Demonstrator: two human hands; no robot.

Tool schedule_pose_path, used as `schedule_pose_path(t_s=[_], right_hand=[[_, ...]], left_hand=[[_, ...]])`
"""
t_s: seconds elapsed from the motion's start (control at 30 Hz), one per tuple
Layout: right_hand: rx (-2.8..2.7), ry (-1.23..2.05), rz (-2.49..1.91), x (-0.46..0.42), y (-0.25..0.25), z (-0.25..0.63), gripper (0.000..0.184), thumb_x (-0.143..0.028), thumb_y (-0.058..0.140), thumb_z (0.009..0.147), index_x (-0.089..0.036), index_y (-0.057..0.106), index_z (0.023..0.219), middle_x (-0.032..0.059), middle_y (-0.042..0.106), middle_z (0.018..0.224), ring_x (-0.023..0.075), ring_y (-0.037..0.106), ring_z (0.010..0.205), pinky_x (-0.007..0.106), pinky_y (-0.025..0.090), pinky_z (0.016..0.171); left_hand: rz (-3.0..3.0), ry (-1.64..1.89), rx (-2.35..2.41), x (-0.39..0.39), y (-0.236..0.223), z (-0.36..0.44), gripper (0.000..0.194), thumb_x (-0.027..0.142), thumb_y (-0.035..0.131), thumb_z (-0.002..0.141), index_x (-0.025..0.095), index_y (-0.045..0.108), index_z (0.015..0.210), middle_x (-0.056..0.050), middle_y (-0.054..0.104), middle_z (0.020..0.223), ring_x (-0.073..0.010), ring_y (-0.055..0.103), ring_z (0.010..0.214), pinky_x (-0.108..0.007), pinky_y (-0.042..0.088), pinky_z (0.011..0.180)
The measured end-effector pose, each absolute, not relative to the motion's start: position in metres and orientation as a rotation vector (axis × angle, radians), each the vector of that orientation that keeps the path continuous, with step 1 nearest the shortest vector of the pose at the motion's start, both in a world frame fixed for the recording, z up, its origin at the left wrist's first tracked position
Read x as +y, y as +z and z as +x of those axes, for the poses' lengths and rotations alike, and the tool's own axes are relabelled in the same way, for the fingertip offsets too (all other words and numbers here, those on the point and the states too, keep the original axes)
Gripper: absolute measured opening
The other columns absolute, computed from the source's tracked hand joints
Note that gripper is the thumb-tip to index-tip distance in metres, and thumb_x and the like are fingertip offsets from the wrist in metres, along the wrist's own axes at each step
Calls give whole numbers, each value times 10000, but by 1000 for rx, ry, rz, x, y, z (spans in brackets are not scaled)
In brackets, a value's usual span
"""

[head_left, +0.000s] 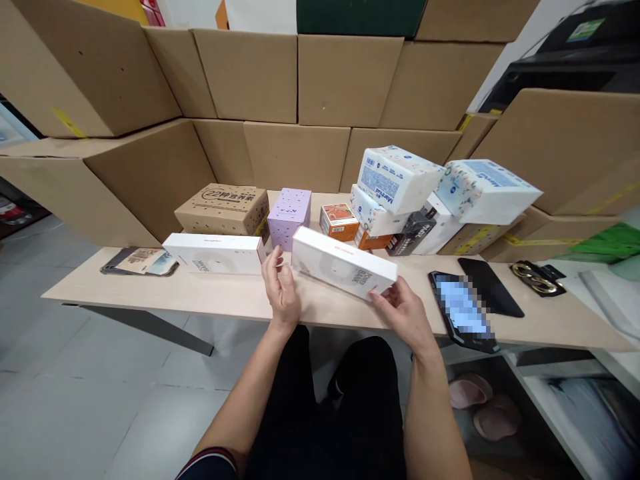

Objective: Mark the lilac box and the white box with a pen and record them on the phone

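Observation:
My right hand (403, 310) grips the right end of a white power bank box (345, 263), thumb on its front face. The box tilts, its left end higher than its right, just above the table. My left hand (283, 290) is off that box's left end, fingers bent and apart, with nothing in it. Beside those fingertips, a second white power bank box (215, 255) stands on its long edge. Behind the hands are a purple speckled box (289, 217) and a small orange box (339, 223).
A brown printed carton (225, 208) stands at the back left. White tissue packs (400, 179) are stacked at right over other boxes. A phone (463, 310), a black flat case (491, 287) and a wallet-like item (140, 261) lie on the table (225, 300). Cardboard walls (300, 157) rise behind.

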State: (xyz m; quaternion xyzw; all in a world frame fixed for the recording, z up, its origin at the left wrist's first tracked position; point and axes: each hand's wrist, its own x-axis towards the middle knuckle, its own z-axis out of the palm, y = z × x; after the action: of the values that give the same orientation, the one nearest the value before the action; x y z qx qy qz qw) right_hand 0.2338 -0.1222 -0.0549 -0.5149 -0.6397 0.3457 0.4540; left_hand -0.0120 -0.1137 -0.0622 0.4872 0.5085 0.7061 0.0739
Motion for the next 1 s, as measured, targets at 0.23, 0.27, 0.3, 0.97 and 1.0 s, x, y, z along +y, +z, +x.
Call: schedule_pose_path(t_s=[0.23, 0.27, 0.3, 0.97, 1.0], right_hand=[[-1698, 682, -1347, -104, -60, 222, 420, -452, 602, 904, -167, 627, 1212, 31, 657, 848, 164, 598, 713, 314, 515, 694], [-1696, 642, -1351, -103, -60, 221, 394, -445, 599, 903, -166, 639, 1178, 40, 650, 875, 160, 594, 709, 315, 519, 693], [-1690, 603, -1350, -103, -60, 220, 376, -442, 599, 900, -164, 647, 1150, 54, 642, 922, 157, 593, 712, 319, 527, 697], [-1551, 471, -1336, -114, -69, 221, 586, -617, 459, 949, -153, 681, 1230, 163, 688, 1258, 273, 655, 1128, 430, 533, 967], [-1550, 464, -1365, -114, -69, 219, 547, -582, 496, 941, -155, 684, 1226, 160, 695, 1250, 263, 673, 1074, 415, 554, 918]], left_hand=[[1371, 2038, 1565, -112, -62, -17, 553, 526, 393, 1013, 187, 543, 1423, -139, 589, 1218, -225, 583, 1142, -387, 476, 1019], [1363, 2018, 1587, -111, -62, -17, 552, 533, 391, 1012, 190, 560, 1410, -132, 592, 1193, -219, 587, 1124, -380, 480, 1013], [1362, 2000, 1608, -111, -62, -17, 547, 540, 387, 1012, 194, 583, 1387, -128, 594, 1185, -215, 588, 1116, -375, 482, 1010], [1320, 1887, 1594, -131, -63, -21, 330, 465, 492, 978, 200, 683, 933, -56, 663, 964, -191, 632, 960, -318, 501, 886], [1336, 1854, 1615, -132, -63, -21, 276, 434, 535, 955, 202, 682, 929, -54, 654, 971, -188, 626, 952, -307, 506, 860]])
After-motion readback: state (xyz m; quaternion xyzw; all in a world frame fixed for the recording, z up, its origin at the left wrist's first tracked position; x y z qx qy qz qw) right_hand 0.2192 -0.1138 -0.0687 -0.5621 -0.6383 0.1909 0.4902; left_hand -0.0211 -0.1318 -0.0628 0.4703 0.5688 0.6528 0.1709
